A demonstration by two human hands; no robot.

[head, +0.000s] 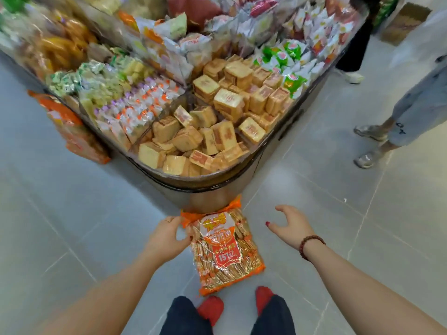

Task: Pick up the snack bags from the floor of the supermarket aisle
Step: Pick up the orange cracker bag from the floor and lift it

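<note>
Orange and clear plastic, the snack bag [225, 250] lies on the grey tiled floor [314, 213] straight ahead of you. Its lower edge is just in front of your red shoes [211, 308], and its gathered top sits close to the foot of the rounded display bin [193, 182]. Your left hand [167, 238] has the bag's upper left corner, fingers over the crimped top and thumb curled against the side edge, pinching it. Your right hand [292, 226] hovers just right of the bag without touching it, fingers spread and loosely curved, holding nothing. A bead bracelet [309, 245] sits on that wrist. The bag's right and lower edges are free, and grey tile runs wide on both sides of you. A second orange bag [72, 134] rests against the bin's left side, well apart from your hands. Another person's legs [411, 105] stand on the tiles far to your right.
</note>
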